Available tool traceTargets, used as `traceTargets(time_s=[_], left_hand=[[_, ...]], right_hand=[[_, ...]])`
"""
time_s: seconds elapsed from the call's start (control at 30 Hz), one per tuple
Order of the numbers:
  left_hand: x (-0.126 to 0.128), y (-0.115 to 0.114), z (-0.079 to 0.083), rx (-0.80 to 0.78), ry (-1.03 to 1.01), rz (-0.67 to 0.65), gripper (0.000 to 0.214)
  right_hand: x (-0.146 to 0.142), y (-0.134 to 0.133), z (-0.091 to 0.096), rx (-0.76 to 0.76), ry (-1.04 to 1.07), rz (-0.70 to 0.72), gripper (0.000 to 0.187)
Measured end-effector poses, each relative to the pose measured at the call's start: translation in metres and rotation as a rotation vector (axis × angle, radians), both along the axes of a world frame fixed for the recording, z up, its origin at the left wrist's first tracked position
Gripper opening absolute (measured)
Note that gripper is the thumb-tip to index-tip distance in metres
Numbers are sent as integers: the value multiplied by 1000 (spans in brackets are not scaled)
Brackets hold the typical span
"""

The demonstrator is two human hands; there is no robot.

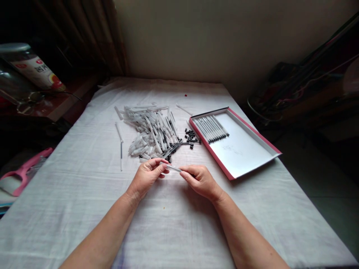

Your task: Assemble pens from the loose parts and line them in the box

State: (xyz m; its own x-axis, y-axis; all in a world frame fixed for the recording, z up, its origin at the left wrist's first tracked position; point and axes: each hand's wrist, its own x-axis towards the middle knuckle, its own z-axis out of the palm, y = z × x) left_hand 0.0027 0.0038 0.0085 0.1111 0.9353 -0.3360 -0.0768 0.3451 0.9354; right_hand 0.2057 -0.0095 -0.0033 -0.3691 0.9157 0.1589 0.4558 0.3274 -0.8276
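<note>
A clear pen (174,169) lies lengthwise between my hands, just above the cloth. My left hand (151,172) is closed on one end of it, and my right hand (198,178) pinches the other end, covering it. Just beyond my hands spreads a heap of clear pen barrels, caps and dark refills (154,129). Several small black plugs (192,137) are scattered to its right. In a shallow box lid (246,158) with red sides, a row of pens (211,129) lies side by side, black ends toward me.
A white cloth covers the table (84,179). A loose barrel (119,131) and a refill (121,155) lie left of the heap. Another barrel (183,109) is behind the box. Further left are a labelled jar (36,69) and pink-handled scissors (25,170).
</note>
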Motion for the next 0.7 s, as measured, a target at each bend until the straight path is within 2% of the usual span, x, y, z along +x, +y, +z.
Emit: traceTargets(time_s=[0.17, 0.3, 0.37, 0.47, 0.57, 0.7], left_hand=[[1, 2, -1, 19, -22, 2, 39], [-6, 7, -1, -15, -158, 60, 53], [-11, 11, 0, -74, -246, 100, 45], [-18, 15, 3, -152, -339, 116, 27], [-20, 17, 4, -177, -381, 112, 20], [-21, 18, 1, -180, -417, 95, 20]], right_hand=[[-5, -3, 7, 25, -48, -49, 25], [10, 6, 26, 77, -16, -215, 25], [33, 23, 36, 113, 8, -374, 27], [81, 64, 44, 158, -7, -662, 34], [125, 109, 39, 17, -266, -911, 30], [153, 149, 23, -158, -550, -1020, 32]])
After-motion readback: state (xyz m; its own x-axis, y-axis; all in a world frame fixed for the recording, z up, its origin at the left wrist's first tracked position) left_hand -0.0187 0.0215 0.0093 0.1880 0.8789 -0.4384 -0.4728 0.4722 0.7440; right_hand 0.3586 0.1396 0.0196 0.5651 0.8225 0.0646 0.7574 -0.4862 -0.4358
